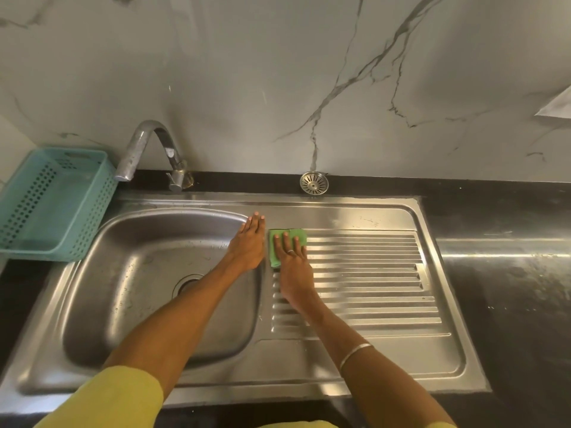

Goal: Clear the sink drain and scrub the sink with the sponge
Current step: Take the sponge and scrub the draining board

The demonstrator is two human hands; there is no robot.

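**Sponge pressed flat on the drainboard**

Nearest the camera, a yellow sleeve covers the upper left arm, and a thin silver bangle circles the right forearm. Both arms reach forward over a stainless steel sink set into a dark countertop.

The bowl of the sink lies to the left, and its open drain shows at the bottom, partly hidden behind the left forearm. To the right is the ribbed drainboard.

The right hand lies palm down on a green sponge at the far left corner of the drainboard ribs, its fingers straight and slightly spread, pressing the sponge against the metal; a ring sits on one finger. The left hand rests just beside it on the ridge between bowl and drainboard, fingers straight and held together, holding nothing.

Further back, a teal perforated basket stands on the counter at the left edge of the sink. A curved metal tap rises behind the bowl. A round metal drain strainer leans upright against the marbled wall behind the drainboard.
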